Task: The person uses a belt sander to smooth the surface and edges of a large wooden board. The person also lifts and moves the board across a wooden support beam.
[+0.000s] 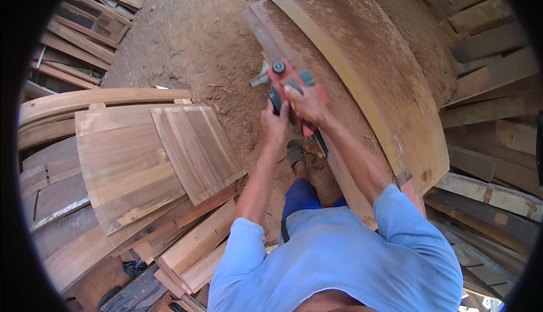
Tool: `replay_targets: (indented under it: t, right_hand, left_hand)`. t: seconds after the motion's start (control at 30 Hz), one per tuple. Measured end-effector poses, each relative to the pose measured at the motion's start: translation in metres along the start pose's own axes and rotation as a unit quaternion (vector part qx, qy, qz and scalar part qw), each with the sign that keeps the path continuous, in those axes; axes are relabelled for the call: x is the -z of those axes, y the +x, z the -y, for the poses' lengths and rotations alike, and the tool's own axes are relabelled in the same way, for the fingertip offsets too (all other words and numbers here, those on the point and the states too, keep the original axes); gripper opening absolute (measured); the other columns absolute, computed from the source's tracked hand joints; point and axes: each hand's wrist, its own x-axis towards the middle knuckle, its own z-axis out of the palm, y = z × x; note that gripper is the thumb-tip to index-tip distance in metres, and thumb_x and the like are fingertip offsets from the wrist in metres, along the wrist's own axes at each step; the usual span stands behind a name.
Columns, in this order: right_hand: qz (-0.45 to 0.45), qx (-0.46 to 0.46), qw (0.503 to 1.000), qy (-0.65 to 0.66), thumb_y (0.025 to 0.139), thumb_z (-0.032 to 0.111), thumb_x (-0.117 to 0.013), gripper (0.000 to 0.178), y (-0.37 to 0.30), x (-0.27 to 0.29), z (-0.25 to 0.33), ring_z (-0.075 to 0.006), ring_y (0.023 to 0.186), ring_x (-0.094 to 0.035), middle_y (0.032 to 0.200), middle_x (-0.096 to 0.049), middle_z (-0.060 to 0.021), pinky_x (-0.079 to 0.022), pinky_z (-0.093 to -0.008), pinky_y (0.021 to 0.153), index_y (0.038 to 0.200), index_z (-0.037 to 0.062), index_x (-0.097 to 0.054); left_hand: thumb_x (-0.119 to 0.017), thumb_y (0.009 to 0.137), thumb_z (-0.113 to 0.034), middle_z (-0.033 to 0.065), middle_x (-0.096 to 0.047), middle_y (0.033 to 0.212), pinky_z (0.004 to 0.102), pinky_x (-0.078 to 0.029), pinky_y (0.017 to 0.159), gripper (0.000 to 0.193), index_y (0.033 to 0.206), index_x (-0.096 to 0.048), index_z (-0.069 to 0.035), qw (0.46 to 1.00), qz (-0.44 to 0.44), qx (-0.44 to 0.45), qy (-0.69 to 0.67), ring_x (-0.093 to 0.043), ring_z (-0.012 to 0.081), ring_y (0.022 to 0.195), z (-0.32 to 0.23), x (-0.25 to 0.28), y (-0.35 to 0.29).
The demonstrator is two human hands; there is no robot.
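Observation:
A red and black electric hand planer [281, 73] rests on a long narrow wooden plank [267, 36] in front of me. My right hand [306, 105] is closed round the planer's top handle. My left hand [275, 123] grips a black part on the planer's left side. A grey outlet spout [260, 78] sticks out to the left, and a round black knob [278, 67] sits at the planer's far end. The black cord [321, 144] leaves from the near end. The fingers partly hide the tool's body, and its underside is out of sight.
Right of the plank runs a long pale beam [339, 63] on a wide, dust-covered wooden surface [384, 46]. Wooden panels [198, 148] lie on stacked boards at the left. More planks [492, 108] are stacked at the right. Shavings [226, 105] cover the floor.

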Motion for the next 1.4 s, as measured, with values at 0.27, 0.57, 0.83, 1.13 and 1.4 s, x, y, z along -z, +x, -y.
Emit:
replay_targets:
  t: [0.27, 0.57, 0.83, 1.13, 1.4]
  right_hand:
    - [0.075, -0.201, 0.977, 0.009, 0.100, 0.051, -0.063, 0.057, -0.267, 0.058, -0.057, -0.0333, 0.091, -0.073, 0.095, -0.072, -0.0206, -0.055, -0.0476, 0.081, 0.117, -0.0034, -0.066]
    - [0.061, -0.149, 0.987, -0.005, 0.098, 0.055, -0.063, 0.061, -0.261, 0.050, -0.079, -0.0390, 0.096, -0.073, 0.097, -0.071, -0.0268, -0.055, -0.0493, 0.085, 0.110, -0.0042, -0.066]
    - [0.041, -0.054, 0.998, -0.017, 0.100, 0.057, -0.062, 0.068, -0.051, 0.014, -0.014, -0.0424, 0.100, -0.074, 0.100, -0.072, -0.0302, -0.055, -0.0482, 0.090, 0.117, -0.0088, -0.067]
    - [-0.010, 0.134, 0.981, -0.140, 0.108, 0.050, -0.054, 0.049, 0.232, -0.045, 0.038, -0.0360, 0.080, -0.072, 0.085, -0.072, -0.0237, -0.054, -0.0465, 0.071, 0.114, 0.0047, -0.072]
    - [-0.016, 0.170, 0.972, -0.164, 0.109, 0.051, -0.055, 0.052, 0.164, -0.028, 0.022, -0.0236, 0.064, -0.069, 0.070, -0.069, -0.0141, -0.052, -0.0409, 0.063, 0.105, 0.0031, -0.075]
  left_hand:
    - [-0.077, 0.099, -0.038, 0.0234, -0.061, 0.105, 0.0458, -0.052, 0.083, 0.078, 0.159, -0.046, 0.002, 0.987, 0.137, 0.071, 0.046, -0.062, 0.0356, 0.092, -0.027, -0.011, -0.272]
    - [-0.077, 0.100, -0.035, 0.0191, -0.059, 0.101, 0.0412, -0.050, 0.083, 0.078, 0.160, -0.045, 0.002, 0.986, 0.127, 0.080, 0.073, -0.059, 0.0311, 0.091, -0.029, -0.012, -0.275]
    - [-0.078, 0.098, -0.030, 0.0230, -0.064, 0.103, 0.0466, -0.052, 0.083, 0.068, 0.156, -0.052, -0.007, 0.991, 0.018, 0.047, 0.122, -0.062, 0.0373, 0.093, -0.019, -0.001, -0.066]
    - [-0.075, 0.100, -0.037, 0.0224, -0.080, 0.097, 0.0479, -0.059, 0.080, 0.041, 0.124, -0.074, -0.004, 0.996, -0.044, -0.031, 0.067, -0.079, 0.0388, 0.090, -0.001, 0.030, 0.218]
    - [-0.075, 0.100, -0.036, 0.0195, -0.081, 0.099, 0.0437, -0.059, 0.080, 0.039, 0.122, -0.076, -0.004, 0.999, 0.006, 0.034, -0.019, -0.080, 0.0316, 0.089, 0.002, 0.023, 0.158]
